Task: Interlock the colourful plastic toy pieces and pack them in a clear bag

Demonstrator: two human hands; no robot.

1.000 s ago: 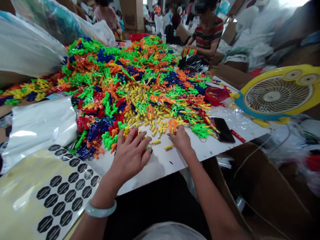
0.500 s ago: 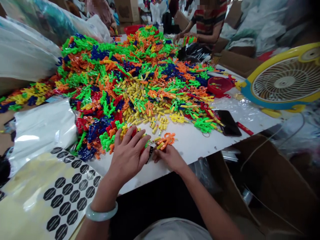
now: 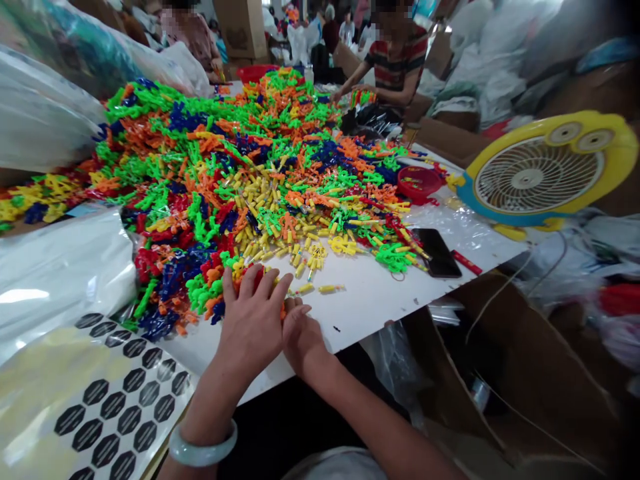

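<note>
Head view is showing a flat white board tabletop lying in a crowded workroom, with cardboard boxes and pale plastic bags standing around it.

Most of that board is lying under a huge heap of small plastic building pieces in green, orange, blue, red and yellow; short yellow tubes are showing thickest in the heap's middle. At the heap's near edge a small clutch of red and orange plastic pieces is sitting on the board, partly hidden. The left hand, wearing a pale green bangle at the wrist, is pressing flat over this clutch with fingers spread and loose, gripping nothing. The right hand is lying just right of it, touching it, fingers curling in towards the clutch; whether they are pinching a piece I cannot tell.

Right of the heap a dark smartphone is lying face up, and a round red plastic bowl is sitting at the heap's right edge. Beyond the phone, further from the heap, a yellow and blue cartoon desk fan is leaning. Left of the heap's near edge, a sheet of black hexagon stickers and a glossy white bag are lying. Past the heap's far side, a person in a striped shirt is working.
</note>
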